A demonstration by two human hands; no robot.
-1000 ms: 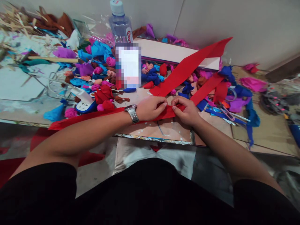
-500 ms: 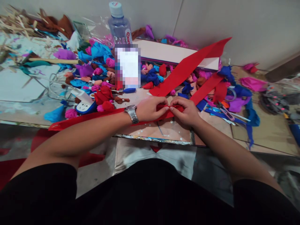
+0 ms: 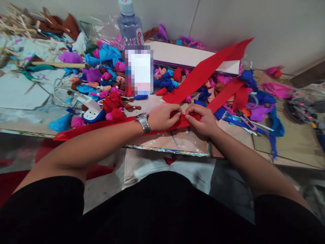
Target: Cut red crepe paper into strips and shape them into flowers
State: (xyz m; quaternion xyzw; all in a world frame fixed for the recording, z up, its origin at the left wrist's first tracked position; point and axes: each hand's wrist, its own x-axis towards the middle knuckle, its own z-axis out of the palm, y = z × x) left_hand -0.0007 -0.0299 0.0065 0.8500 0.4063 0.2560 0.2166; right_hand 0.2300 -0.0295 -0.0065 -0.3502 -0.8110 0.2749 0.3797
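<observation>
A long red crepe paper strip point(image 3: 122, 122) runs along the table's front part, passing under my left forearm. My left hand point(image 3: 166, 117), with a metal watch point(image 3: 143, 122) at its wrist, pinches the strip between thumb and fingers. Close beside it, my right hand point(image 3: 201, 119) pinches the same strip, fingers curled, a small gap between the two hands. Just beyond them lies another wide red strip point(image 3: 203, 74), slanting up to the right. A shorter red strip point(image 3: 224, 95) lies to the right of that one.
Rolled paper flowers point(image 3: 113, 101) in several colours crowd the table behind my hands. A power socket point(image 3: 93, 113) stands at the left, a water bottle point(image 3: 130, 28) at the back beside a blurred upright object point(image 3: 139, 71). Scissors point(image 3: 247, 121) and blue scraps lie at the right.
My hands have moved slightly apart, and more of the red strip shows between them. Both still pinch it. The view has shifted a little.
</observation>
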